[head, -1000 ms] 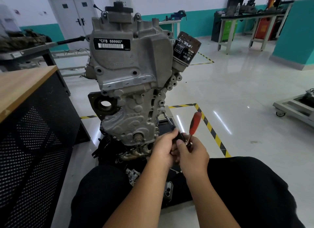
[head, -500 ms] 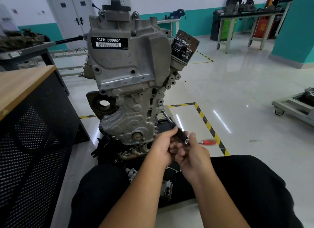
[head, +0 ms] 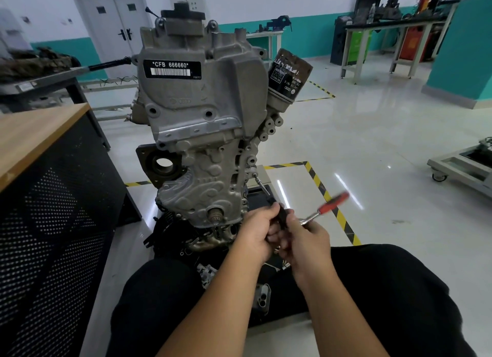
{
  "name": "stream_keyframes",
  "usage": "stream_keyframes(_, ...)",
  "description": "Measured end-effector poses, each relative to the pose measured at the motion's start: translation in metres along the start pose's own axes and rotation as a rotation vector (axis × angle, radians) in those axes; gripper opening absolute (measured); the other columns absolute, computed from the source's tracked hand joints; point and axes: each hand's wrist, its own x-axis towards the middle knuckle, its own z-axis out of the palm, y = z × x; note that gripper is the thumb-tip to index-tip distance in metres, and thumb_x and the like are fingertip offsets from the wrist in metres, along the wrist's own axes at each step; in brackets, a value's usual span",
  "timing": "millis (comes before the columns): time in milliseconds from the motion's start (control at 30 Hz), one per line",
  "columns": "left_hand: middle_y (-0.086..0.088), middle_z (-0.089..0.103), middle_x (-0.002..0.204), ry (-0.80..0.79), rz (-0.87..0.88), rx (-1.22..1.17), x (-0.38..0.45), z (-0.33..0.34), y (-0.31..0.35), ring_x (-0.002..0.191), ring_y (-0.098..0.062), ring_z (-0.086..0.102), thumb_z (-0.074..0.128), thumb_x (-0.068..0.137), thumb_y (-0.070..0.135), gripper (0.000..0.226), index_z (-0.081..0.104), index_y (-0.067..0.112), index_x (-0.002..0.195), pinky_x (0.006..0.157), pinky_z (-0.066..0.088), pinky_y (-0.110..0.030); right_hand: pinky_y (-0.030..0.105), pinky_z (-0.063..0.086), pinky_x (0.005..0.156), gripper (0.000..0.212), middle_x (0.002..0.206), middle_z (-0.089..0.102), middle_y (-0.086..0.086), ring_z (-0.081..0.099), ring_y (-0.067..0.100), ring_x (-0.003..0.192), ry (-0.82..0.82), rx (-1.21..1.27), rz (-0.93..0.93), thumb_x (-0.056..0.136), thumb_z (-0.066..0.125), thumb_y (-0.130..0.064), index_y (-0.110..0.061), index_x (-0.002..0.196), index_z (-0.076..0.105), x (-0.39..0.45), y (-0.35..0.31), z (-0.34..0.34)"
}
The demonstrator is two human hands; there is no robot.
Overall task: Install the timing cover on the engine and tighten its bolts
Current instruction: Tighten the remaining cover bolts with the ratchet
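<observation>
Timing cover [head: 205, 186] sits mounted on the front face of the engine [head: 202, 111], lower half, ribbed grey casting with the crank snout poking out near its bottom edge. Engine stands upright on the floor [head: 372, 149] directly ahead of the seated person. Black label on the upper cover [head: 172, 69] reads "*CFB 666660*" with a white barcode beneath; four-ring emblem cast into the metal below it. Oil filter [head: 288, 78] angles off the engine's right shoulder, black can, ring logo and small white print visible, text too small to read beyond that. At the cover's right edge, a slim extension bar [head: 262, 187] runs from a bolt position down and toward the hands. Left hand [head: 255, 231], grip curled round the black lower end of that bar. Right hand [head: 306, 239], grip wrapped round the head end of the ratchet [head: 323, 207], whose red handle points up and right, motion-blurred. Hands touching one another, just below and right of the cover. Phone [head: 262, 299] lies between the person's knees, camera side up. Wood-topped table [head: 40, 133] with perforated black side panel at left. Yellow-black hazard tape [head: 332, 205] marks the floor to the right.
</observation>
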Motion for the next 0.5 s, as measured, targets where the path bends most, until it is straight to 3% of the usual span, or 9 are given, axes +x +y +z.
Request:
stream_keyframes(33, -0.008, 0.057, 0.069, 0.018, 0.011, 0.005, -0.001, 0.002, -0.001, 0.034, -0.008, 0.031, 0.059, 0.101, 0.024, 0.032, 0.077, 0.013, 0.077, 0.034, 0.023, -0.017, 0.024, 0.046, 0.049, 0.004, 0.076, 0.073, 0.006, 0.065, 0.016, 0.058, 0.066, -0.280, -0.166, 0.097, 0.069, -0.023, -0.022, 0.094, 0.067, 0.002, 0.002, -0.003)
stream_keyframes(67, -0.008, 0.060, 0.069, 0.039, 0.019, 0.002, -0.002, 0.004, -0.001, 0.033, -0.007, 0.032, 0.059, 0.101, 0.023, 0.026, 0.075, 0.012, 0.083, 0.034, 0.023, -0.016, 0.021, 0.048, 0.054, 0.012, 0.080, 0.073, -0.001, 0.068, 0.014, 0.066, 0.130, -0.509, -0.304, 0.093, 0.073, -0.022, -0.030, 0.090, 0.065, 0.004, 0.005, -0.006)
stream_keyframes(100, -0.007, 0.061, 0.065, 0.054, 0.018, 0.004, -0.003, 0.004, -0.001, 0.032, -0.007, 0.035, 0.061, 0.100, 0.025, 0.021, 0.072, 0.010, 0.090, 0.034, 0.024, -0.015, 0.021, 0.049, 0.058, 0.016, 0.081, 0.071, -0.005, 0.069, 0.012, 0.071, 0.159, -0.577, -0.391, 0.091, 0.076, -0.022, -0.032, 0.090, 0.064, 0.006, 0.008, -0.007)
stream_keyframes(133, -0.004, 0.060, 0.057, 0.058, 0.005, 0.012, -0.004, 0.004, 0.000, 0.031, -0.008, 0.037, 0.062, 0.099, 0.028, 0.022, 0.071, 0.009, 0.093, 0.034, 0.025, -0.015, 0.024, 0.053, 0.061, 0.013, 0.082, 0.071, -0.005, 0.069, 0.013, 0.073, 0.147, -0.550, -0.420, 0.090, 0.077, -0.024, -0.030, 0.093, 0.065, 0.005, 0.009, -0.004)
stream_keyframes(200, 0.001, 0.047, 0.046, 0.030, -0.059, 0.017, -0.006, 0.003, 0.002, 0.029, -0.011, 0.035, 0.066, 0.095, 0.041, 0.032, 0.073, 0.010, 0.092, 0.035, 0.027, -0.015, 0.033, 0.054, 0.056, 0.015, 0.079, 0.073, 0.008, 0.066, 0.021, 0.062, 0.096, -0.265, -0.251, 0.094, 0.072, -0.028, -0.015, 0.099, 0.068, 0.001, 0.007, 0.000)
stream_keyframes(267, 0.002, 0.039, 0.044, -0.013, -0.112, -0.020, -0.006, 0.000, 0.003, 0.030, -0.012, 0.031, 0.067, 0.094, 0.046, 0.035, 0.073, 0.013, 0.085, 0.034, 0.027, -0.016, 0.029, 0.044, 0.042, 0.026, 0.066, 0.068, 0.016, 0.054, 0.020, 0.045, -0.016, 0.129, 0.016, 0.101, 0.063, -0.031, -0.006, 0.097, 0.068, -0.003, 0.001, 0.004)
stream_keyframes(333, 0.001, 0.041, 0.051, -0.018, -0.097, -0.020, -0.003, -0.002, 0.003, 0.031, -0.011, 0.031, 0.062, 0.098, 0.041, 0.038, 0.076, 0.014, 0.077, 0.033, 0.027, -0.016, 0.025, 0.039, 0.038, 0.025, 0.064, 0.066, 0.016, 0.051, 0.016, 0.041, -0.052, 0.207, 0.101, 0.103, 0.062, -0.027, -0.003, 0.098, 0.069, -0.002, 0.000, 0.001)
stream_keyframes(433, -0.003, 0.050, 0.077, 0.021, -0.035, -0.003, -0.001, 0.002, -0.001, 0.032, -0.007, 0.027, 0.055, 0.103, 0.035, 0.047, 0.081, 0.018, 0.068, 0.035, 0.026, -0.013, 0.017, 0.043, 0.044, 0.005, 0.074, 0.071, 0.001, 0.062, 0.009, 0.051, 0.071, -0.439, -0.255, 0.097, 0.069, -0.020, -0.018, 0.095, 0.065, 0.004, 0.006, -0.006)
stream_keyframes(500, -0.003, 0.048, 0.066, 0.047, -0.035, 0.015, -0.003, 0.004, -0.002, 0.033, -0.008, 0.028, 0.060, 0.100, 0.040, 0.042, 0.081, 0.017, 0.070, 0.037, 0.026, -0.013, 0.016, 0.045, 0.050, 0.012, 0.075, 0.069, -0.005, 0.066, 0.011, 0.062, 0.125, -0.578, -0.397, 0.094, 0.071, -0.028, -0.028, 0.088, 0.061, 0.006, 0.009, -0.006)
